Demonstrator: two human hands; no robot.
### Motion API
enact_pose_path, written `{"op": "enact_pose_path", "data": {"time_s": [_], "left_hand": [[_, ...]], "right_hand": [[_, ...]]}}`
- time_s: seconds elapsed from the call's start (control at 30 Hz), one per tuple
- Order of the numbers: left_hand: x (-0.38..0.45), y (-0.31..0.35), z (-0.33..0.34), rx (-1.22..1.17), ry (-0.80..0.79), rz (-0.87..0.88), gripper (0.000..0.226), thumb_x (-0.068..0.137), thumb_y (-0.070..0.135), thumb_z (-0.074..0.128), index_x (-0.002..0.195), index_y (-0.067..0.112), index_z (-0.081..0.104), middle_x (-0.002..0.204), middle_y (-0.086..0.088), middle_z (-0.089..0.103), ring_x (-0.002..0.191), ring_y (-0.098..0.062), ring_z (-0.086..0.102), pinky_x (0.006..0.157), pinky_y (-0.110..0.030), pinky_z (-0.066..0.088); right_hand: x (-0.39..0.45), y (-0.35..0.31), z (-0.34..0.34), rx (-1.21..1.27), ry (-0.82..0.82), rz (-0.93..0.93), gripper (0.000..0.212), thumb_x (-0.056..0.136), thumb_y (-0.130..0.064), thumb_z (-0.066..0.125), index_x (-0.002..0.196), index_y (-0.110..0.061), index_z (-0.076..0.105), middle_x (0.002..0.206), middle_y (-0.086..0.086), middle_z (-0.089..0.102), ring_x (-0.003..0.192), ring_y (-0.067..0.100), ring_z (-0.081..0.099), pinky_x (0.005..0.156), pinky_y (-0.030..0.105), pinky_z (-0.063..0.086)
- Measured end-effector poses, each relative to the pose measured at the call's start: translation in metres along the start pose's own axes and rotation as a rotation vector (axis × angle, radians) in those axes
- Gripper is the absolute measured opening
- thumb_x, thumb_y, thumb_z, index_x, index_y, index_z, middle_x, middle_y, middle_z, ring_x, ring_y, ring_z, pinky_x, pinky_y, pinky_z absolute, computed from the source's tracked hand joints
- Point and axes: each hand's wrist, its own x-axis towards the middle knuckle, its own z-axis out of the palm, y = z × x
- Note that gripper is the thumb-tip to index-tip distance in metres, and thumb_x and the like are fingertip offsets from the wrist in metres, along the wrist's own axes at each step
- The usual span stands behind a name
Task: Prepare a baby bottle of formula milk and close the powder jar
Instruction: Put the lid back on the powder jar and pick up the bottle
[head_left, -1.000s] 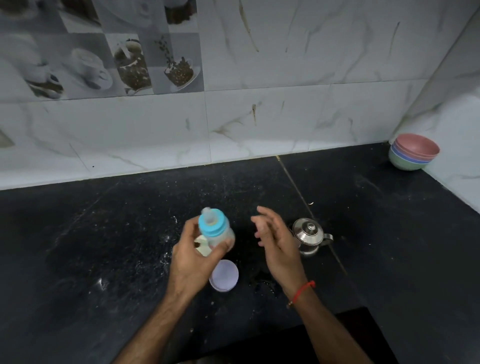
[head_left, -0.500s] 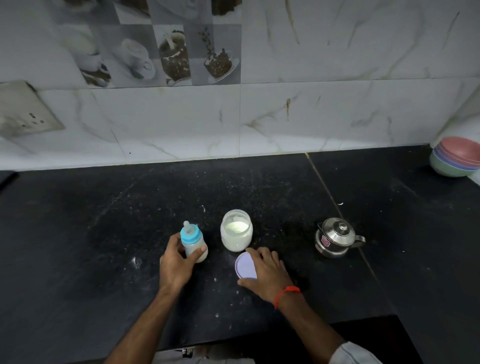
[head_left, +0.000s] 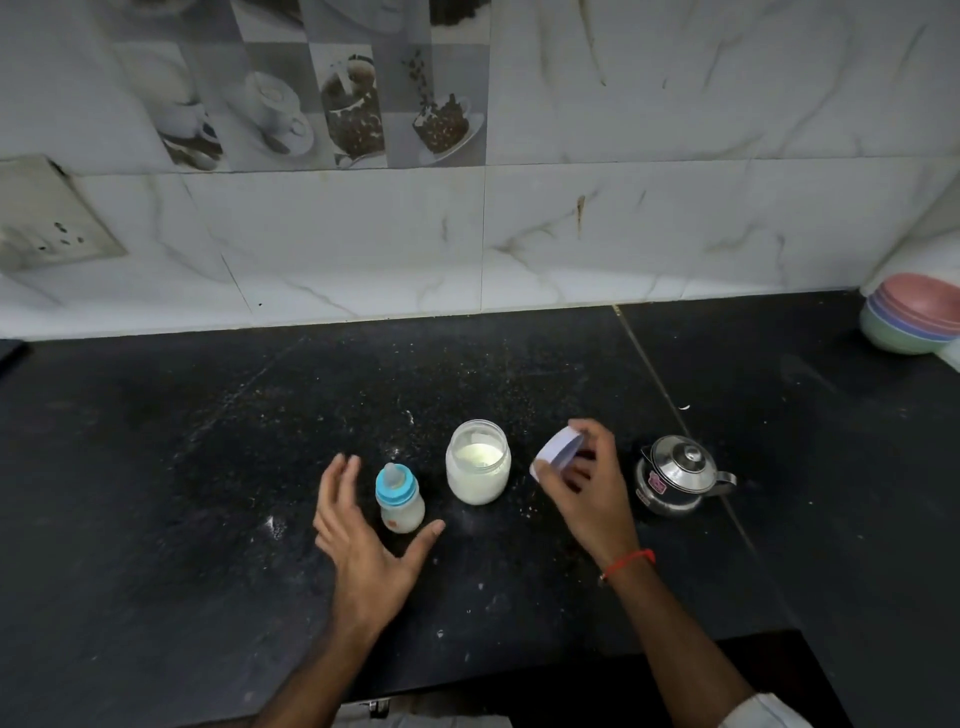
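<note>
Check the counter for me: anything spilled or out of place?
White powder specks are scattered over the black counter, thickest near the baby bottle and the open powder jar. Right hand holds the lid.

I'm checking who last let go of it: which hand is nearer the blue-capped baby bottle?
Left. The left hand is spread open around the blue-capped baby bottle; the right hand is beyond the powder jar.

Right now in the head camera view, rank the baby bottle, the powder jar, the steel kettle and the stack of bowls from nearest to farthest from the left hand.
From the left hand:
1. Baby bottle, just beside its spread fingers, untouched.
2. Powder jar, open, right of the bottle.
3. Steel kettle, beyond the right hand, which holds the lid.
4. Stack of bowls, far right corner against the wall.
</note>
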Motion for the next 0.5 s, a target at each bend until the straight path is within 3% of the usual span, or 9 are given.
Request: {"op": "enact_pose_path", "data": {"time_s": [0.07, 0.17, 0.23, 0.33, 0.43, 0.5], "left_hand": [[-0.008, 0.014, 0.003, -0.081, 0.019, 0.25, 0.097, 0.077, 0.045, 0.081, 0.154, 0.015, 0.03, 0.162, -0.013, 0.025, 0.153, -0.023, 0.027, 0.124, -0.042, 0.025], [-0.008, 0.034, 0.023, -0.16, -0.21, 0.372, 0.088, 0.085, 0.019, 0.082, 0.156, 0.01, 0.031, 0.167, -0.012, 0.022, 0.159, -0.019, 0.02, 0.129, -0.031, 0.02], [-0.005, 0.039, 0.046, -0.186, -0.318, 0.271, 0.102, 0.085, 0.015, 0.082, 0.162, 0.014, 0.016, 0.174, -0.007, 0.006, 0.162, -0.016, 0.006, 0.131, -0.029, 0.011], [0.007, 0.037, 0.079, -0.248, -0.3, 0.017, 0.121, 0.081, 0.014, 0.084, 0.161, 0.024, -0.005, 0.174, -0.004, 0.0, 0.162, -0.017, 0.002, 0.132, -0.043, 0.013], [0.022, 0.029, 0.098, -0.306, -0.288, -0.179, 0.131, 0.073, 0.026, 0.09, 0.162, 0.031, -0.006, 0.17, -0.007, 0.021, 0.158, -0.022, 0.025, 0.127, -0.05, 0.027], [0.027, 0.024, 0.101, -0.327, -0.28, -0.219, 0.124, 0.067, 0.034, 0.092, 0.159, 0.039, 0.009, 0.159, 0.0, 0.042, 0.146, -0.017, 0.045, 0.12, -0.049, 0.039]], "right_hand": [[0.008, -0.015, 0.005, 0.157, 0.003, -0.069, 0.058, 0.081, -0.009, 0.085, 0.118, -0.034, 0.047, 0.125, 0.002, 0.058, 0.113, 0.016, 0.067, 0.096, 0.029, 0.056], [0.016, -0.026, 0.018, 0.24, 0.003, -0.098, 0.048, 0.079, -0.018, 0.086, 0.105, -0.028, 0.047, 0.123, 0.005, 0.062, 0.117, 0.016, 0.067, 0.097, 0.03, 0.055], [0.019, -0.025, 0.025, 0.262, 0.018, -0.083, 0.043, 0.076, -0.03, 0.086, 0.099, -0.028, 0.049, 0.124, 0.002, 0.064, 0.12, 0.017, 0.067, 0.097, 0.033, 0.055], [0.02, -0.015, 0.029, 0.227, -0.011, -0.063, 0.038, 0.079, -0.025, 0.085, 0.094, -0.023, 0.051, 0.127, -0.004, 0.066, 0.123, 0.015, 0.066, 0.096, 0.037, 0.056], [0.018, -0.01, 0.027, 0.145, -0.047, -0.035, 0.038, 0.075, -0.032, 0.086, 0.095, -0.027, 0.053, 0.129, -0.005, 0.066, 0.123, 0.013, 0.066, 0.095, 0.036, 0.058], [0.016, -0.009, 0.025, 0.132, -0.071, -0.01, 0.043, 0.078, -0.024, 0.088, 0.106, -0.026, 0.056, 0.127, -0.004, 0.067, 0.121, 0.012, 0.067, 0.094, 0.031, 0.058]]}}
